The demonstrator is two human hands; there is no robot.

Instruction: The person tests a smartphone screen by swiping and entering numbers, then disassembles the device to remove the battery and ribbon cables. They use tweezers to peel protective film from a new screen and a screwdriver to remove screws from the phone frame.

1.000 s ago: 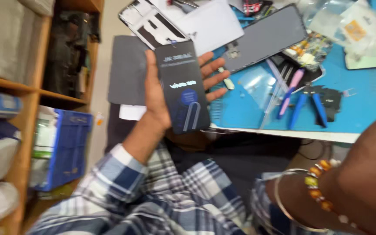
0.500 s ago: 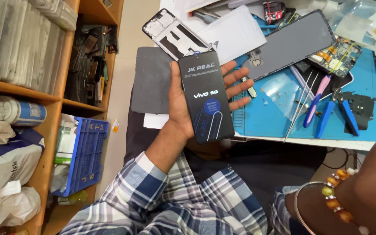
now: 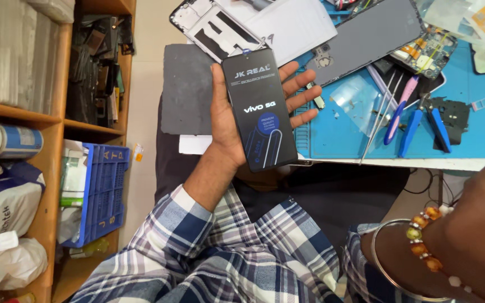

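Fingers [image 3: 301,92] of your left hand [image 3: 225,123] spread flat beneath the black phone screen panel [image 3: 260,109], cradling it face-up for viewing. Your right hand is out of frame; only its beaded wrist [image 3: 422,235] shows. Beyond, blue-handled pliers [image 3: 422,126] and tweezers [image 3: 380,112] clutter the blue mat [image 3: 478,134].

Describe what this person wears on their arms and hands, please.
The left hand is bare, with no ring or glove showing. Its arm wears a plaid sleeve in blue, white and dark checks, cuff just behind the wrist. The right wrist carries a thin metal bangle and a bracelet of amber and pale beads; a bit of plaid shows behind them. The right hand itself is out of view.
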